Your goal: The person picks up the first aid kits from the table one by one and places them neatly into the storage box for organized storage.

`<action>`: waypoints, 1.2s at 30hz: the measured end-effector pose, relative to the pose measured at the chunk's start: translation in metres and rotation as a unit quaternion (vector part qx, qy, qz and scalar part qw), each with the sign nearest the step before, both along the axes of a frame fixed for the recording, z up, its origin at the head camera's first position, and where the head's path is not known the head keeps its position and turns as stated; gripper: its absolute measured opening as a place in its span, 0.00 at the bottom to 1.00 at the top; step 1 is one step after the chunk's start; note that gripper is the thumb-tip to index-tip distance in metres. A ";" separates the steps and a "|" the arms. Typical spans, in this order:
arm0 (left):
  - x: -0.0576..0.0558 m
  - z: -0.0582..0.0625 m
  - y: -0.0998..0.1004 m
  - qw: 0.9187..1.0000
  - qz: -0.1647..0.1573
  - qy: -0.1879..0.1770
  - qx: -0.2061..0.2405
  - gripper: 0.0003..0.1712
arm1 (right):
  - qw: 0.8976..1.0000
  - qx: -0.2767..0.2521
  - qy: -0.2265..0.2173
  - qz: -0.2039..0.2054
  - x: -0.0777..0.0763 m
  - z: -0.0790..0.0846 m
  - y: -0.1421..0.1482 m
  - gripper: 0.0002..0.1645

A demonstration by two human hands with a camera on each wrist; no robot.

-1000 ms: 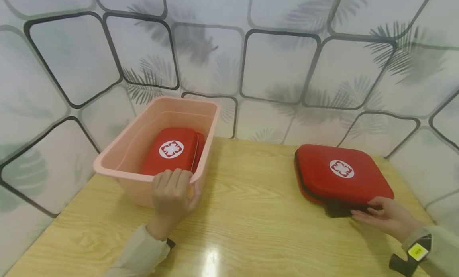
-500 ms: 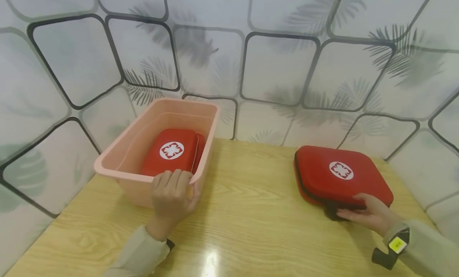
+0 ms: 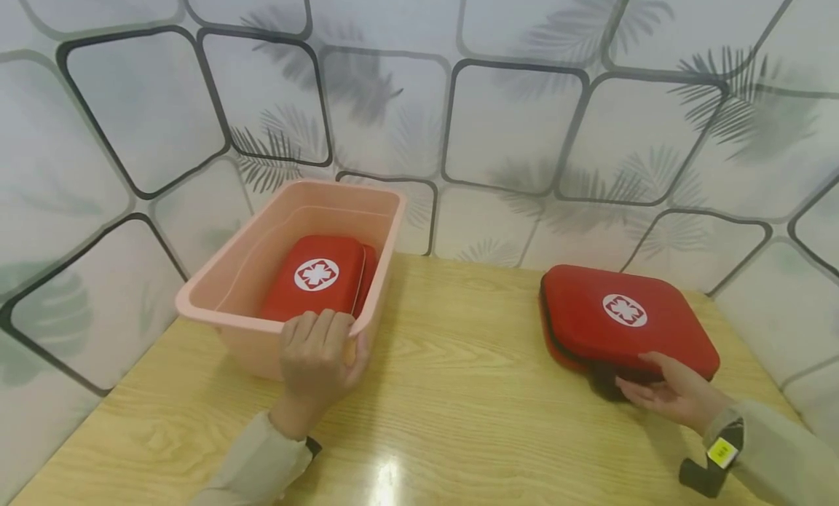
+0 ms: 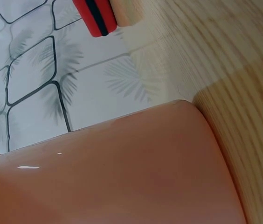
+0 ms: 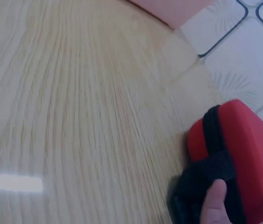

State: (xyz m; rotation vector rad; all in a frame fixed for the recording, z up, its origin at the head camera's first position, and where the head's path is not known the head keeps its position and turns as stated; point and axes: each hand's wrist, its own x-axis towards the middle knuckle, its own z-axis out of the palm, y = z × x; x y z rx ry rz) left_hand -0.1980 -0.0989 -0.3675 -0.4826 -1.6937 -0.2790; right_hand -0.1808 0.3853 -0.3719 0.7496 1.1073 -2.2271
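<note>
My left hand (image 3: 316, 354) grips the near rim of a pink plastic storage bin (image 3: 242, 321), fingers curled over its edge. Inside the bin lies a red first aid case (image 3: 282, 295) with a white cross emblem; another red case (image 3: 368, 269) shows partly behind it. At the right, a larger red first aid case (image 3: 577, 309) lies flat on the table. My right hand (image 3: 678, 397) is at its front edge, thumb over the top and fingers loosely extended by the black strap (image 5: 206, 175). In the right wrist view a fingertip touches that strap.
The wood-grain table (image 3: 459, 418) runs between the bin and the larger case. Patterned wall covering (image 3: 511, 127) stands close behind and along both sides. The left wrist view is mostly filled by the bin's outer wall (image 4: 113, 172).
My right hand has shifted left along the larger case's front edge, then its fingers have loosened slightly. The case has hardly moved. My left hand keeps its hold on the bin.
</note>
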 end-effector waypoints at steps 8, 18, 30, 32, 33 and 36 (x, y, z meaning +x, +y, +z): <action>-0.001 -0.001 -0.001 1.000 0.003 0.010 0.010 0.15 | 0.971 0.045 0.076 0.221 0.004 -0.001 0.014 0.40; -0.002 -0.002 -0.001 1.000 0.007 0.015 0.010 0.15 | 0.905 0.262 0.077 0.326 0.010 0.006 0.019 0.56; -0.002 -0.004 -0.001 1.000 0.008 0.013 0.014 0.15 | 0.940 0.168 0.069 0.288 0.011 0.005 0.038 0.36; -0.002 -0.004 -0.001 1.000 0.006 0.013 0.011 0.15 | 0.972 0.058 0.038 0.226 0.011 0.005 0.038 0.30; -0.002 -0.004 0.000 1.000 0.006 0.013 0.010 0.15 | 0.981 0.011 0.019 0.193 0.011 0.004 0.037 0.27; -0.002 -0.004 0.000 1.000 0.004 0.013 0.008 0.16 | 0.994 -0.052 -0.010 0.094 0.012 0.004 0.031 0.23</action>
